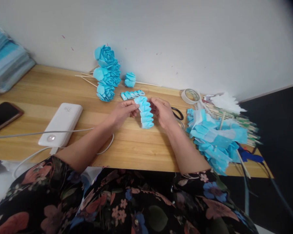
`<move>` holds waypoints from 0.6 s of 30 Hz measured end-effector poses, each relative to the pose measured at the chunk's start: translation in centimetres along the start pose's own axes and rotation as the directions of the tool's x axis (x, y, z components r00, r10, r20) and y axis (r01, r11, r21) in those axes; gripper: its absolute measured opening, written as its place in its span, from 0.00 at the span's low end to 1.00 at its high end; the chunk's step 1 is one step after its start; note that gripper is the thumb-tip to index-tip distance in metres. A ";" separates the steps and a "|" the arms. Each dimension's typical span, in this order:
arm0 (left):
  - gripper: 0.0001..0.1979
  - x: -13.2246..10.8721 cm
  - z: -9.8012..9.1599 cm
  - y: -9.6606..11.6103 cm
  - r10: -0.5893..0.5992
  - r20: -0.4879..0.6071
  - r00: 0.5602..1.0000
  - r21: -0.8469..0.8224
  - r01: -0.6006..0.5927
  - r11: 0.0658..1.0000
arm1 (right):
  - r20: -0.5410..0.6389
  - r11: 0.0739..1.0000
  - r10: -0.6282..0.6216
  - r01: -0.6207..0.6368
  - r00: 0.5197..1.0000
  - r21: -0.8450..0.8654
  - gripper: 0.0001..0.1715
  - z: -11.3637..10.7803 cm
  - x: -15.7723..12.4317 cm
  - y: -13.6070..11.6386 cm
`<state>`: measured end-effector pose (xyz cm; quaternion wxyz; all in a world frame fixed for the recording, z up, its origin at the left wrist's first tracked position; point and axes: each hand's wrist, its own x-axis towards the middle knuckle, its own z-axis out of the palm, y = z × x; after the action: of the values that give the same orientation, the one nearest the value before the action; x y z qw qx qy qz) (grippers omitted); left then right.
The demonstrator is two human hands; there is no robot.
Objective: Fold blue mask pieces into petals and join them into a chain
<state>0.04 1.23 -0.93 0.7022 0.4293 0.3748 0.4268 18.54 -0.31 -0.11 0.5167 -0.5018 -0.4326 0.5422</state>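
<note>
Left hand (125,111): its fingers are pinching the upper left edge of a pale-blue, pleated strip of thin fabric-like material (146,117).
Right hand (163,112): its fingers are curling at the strip's upper right edge; whether they are gripping it, I cannot tell.
Pleated strip: it is hanging between the hands above the wooden table (141,151), its folds running down toward the wearer.
Behind the strip: a second light-blue folded strip (132,94) is lying on the table.
Blue flowers: a cluster of layered bright-blue flowers (104,76) is resting near the wall, a small blue bud on a thin wooden stick (130,80) sitting to its right.
Beside the right hand: a black looped handle (177,113) is showing, with a roll of whitish tape (190,96) lying beyond.
Right pile: crumpled blue-and-white sheets (212,130) are heaping up.
Left side: a white rectangular power bank (61,125) is lying near a dark phone (3,115).
</note>
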 end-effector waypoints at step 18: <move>0.12 0.0 0.1 0.4 -0.047 -0.120 0.992 -0.186 0.024 0.982 | 0.009 0.997 -0.007 0.008 1.000 -0.082 0.22 0.3 0.0 0.3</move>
<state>-0.02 1.34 -0.53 0.7219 0.3285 0.3841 0.4727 18.19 -0.29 -0.38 0.4958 -0.5188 -0.4585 0.5242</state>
